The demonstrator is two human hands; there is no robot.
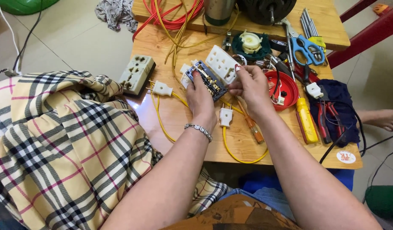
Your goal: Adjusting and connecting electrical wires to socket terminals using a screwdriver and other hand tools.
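The steel flask point(218, 10) and black motor point(266, 9) are cut off by the top edge. The left hand point(200, 100) hides the open socket block's point(207, 80) lower end.

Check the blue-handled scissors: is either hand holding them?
No. The scissors lie on the table beyond the red dish, while the left hand and right hand hold the opened socket block.

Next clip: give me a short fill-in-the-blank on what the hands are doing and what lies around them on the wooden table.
1. The left hand holds an opened socket block with a ____ inner frame.
2. The right hand holds the block's ____ plastic cover.
3. The scissors at the table's far side have ____ handles.
4. The cable ending in a white plug is ____.

Missing words: blue; white; blue; yellow
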